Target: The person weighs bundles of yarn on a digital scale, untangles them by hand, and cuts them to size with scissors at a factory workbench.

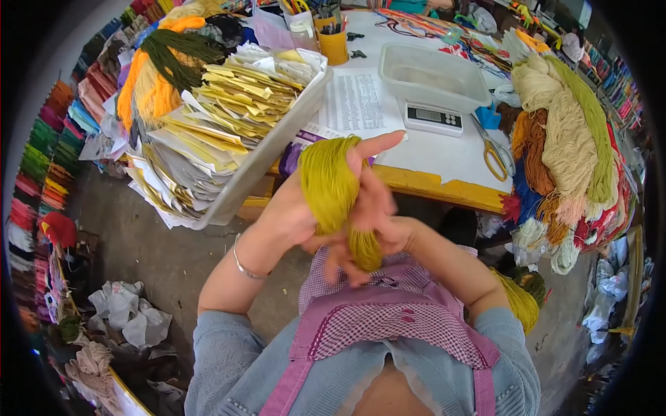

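A skein of olive-yellow yarn point(327, 184) is held up in front of my chest, above the apron. It loops over my left hand point(288, 208), and one finger sticks out past the yarn toward the right. My right hand point(378, 208) is against the skein's right side, its fingers blurred by motion. A lower bundle of the same yarn passes through the right hand, with fingertips showing below it. Parts of both hands are hidden behind the yarn.
A plastic bin point(267, 149) full of paper envelopes stands at left. On the table are a digital scale point(433, 119) with a clear tub point(433, 76), scissors point(494, 156), a printed sheet point(354, 100) and a pen cup point(332, 45). Yarn hanks point(555, 132) hang at right.
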A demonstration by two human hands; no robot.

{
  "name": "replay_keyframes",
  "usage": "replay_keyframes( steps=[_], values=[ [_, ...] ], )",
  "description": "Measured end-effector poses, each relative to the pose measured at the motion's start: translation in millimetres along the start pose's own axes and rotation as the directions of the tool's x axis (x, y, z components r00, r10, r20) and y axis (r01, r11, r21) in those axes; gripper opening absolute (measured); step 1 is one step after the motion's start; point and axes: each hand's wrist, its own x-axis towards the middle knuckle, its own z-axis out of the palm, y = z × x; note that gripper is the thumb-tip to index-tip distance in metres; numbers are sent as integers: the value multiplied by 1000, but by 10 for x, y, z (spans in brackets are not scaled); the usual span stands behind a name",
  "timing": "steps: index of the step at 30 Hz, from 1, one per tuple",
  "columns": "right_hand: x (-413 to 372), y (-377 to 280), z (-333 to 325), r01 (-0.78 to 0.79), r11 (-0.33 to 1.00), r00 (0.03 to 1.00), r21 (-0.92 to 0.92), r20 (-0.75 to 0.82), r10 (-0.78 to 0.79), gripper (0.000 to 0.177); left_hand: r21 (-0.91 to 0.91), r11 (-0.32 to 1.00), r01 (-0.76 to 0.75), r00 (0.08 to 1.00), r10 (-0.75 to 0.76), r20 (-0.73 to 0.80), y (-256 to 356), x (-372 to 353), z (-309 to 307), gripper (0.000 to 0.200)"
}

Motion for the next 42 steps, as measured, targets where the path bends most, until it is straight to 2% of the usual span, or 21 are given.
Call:
replay_keyframes(
  steps=[2, 4, 6, 8, 10, 15, 16, 19, 20, 22, 23, 24, 25, 27, 31, 33, 34, 37, 38, 40, 42],
  values=[
    [123, 196, -97, 177, 922, 982, 346, -131, -139, 116, 341, 918, -202, 971, 234, -56, -62, -49, 36, 64],
    [119, 131, -117, 281, 888, 957, 363, -177, -230, 109, 566, 790, -237, 945, 322, -54, -8, -134, -26, 61],
    [209, -162, 142, 365, 918, 687, -158, -620, -380, 96, 886, 458, -78, 869, 466, -164, -68, -218, -125, 52],
    [221, -207, -21, 365, 843, 637, -395, -555, -536, 88, 950, 313, -1, 842, 512, -168, -176, -201, -268, 55],
    [178, -308, -79, 171, 536, 600, -827, -344, -722, 76, 969, 147, 201, 808, 534, -248, -243, -184, -317, 62],
    [294, -430, 222, -166, 97, 530, -981, -172, -831, 70, 935, 12, 355, 663, 701, -261, -458, 16, -354, 28],
    [290, -432, 179, -119, 321, 471, -939, -338, -815, 62, 936, 13, 353, 663, 702, -260, -489, 65, -365, 28],
    [193, -363, 30, -115, 527, 379, -842, -527, -760, 38, 920, -21, 391, 704, 650, -285, -498, 128, -328, 23],
    [167, -359, 14, -131, 532, 364, -836, -540, -759, 35, 921, -18, 390, 705, 649, -286, -488, 128, -354, 23],
    [48, -389, -38, -175, 649, 369, -740, -660, -654, 35, 691, 722, -46, 814, 428, -393, -458, 133, -430, 17],
    [-4, -392, -65, 10, 807, 366, -590, -749, -552, 33, 264, 957, -117, 839, 237, -489, -332, 99, -281, 15],
    [-25, -383, -81, 192, 901, 386, -390, -813, -435, 31, 173, 978, -114, 839, 188, -510, -280, 51, -308, 15],
    [-46, -363, 112, 142, 850, 234, -507, -817, -527, 36, 81, 990, -114, 838, 140, -527, -203, -20, -383, 15],
    [-321, -200, 61, -70, 787, 386, -613, -744, -546, 30, -49, 937, -345, 761, 248, -600, 22, -249, -563, 10],
    [-549, 107, -95, -278, 715, 421, -642, -750, -511, 31, 149, 953, -263, 727, 297, -620, 282, -327, -615, 7],
    [-427, -76, -14, -353, 487, 527, -799, -600, -602, 49, 76, 930, -360, 753, 338, -565, 284, -286, -564, 8],
    [-347, -105, -64, -370, 352, 592, -860, -510, -624, 84, 78, 917, -391, 743, 365, -560, 274, -276, -493, 10],
    [235, -254, 179, -23, 429, 674, -903, -331, -660, 86, 182, 951, -249, 838, 305, -452, 271, -279, -207, 17],
    [391, -304, 288, 69, 642, 675, -764, -438, -593, 80, 326, 929, -174, 864, 303, -403, 280, -342, -191, 28],
    [638, -450, 434, 253, 853, 711, -456, -510, -484, 64, 832, 538, -133, 755, 599, -267, 225, -535, -385, 54],
    [861, -727, 601, 435, 875, 794, -211, -367, -484, 59, 631, 723, -281, 661, 622, -419, 143, -743, -295, 76]
  ],
)
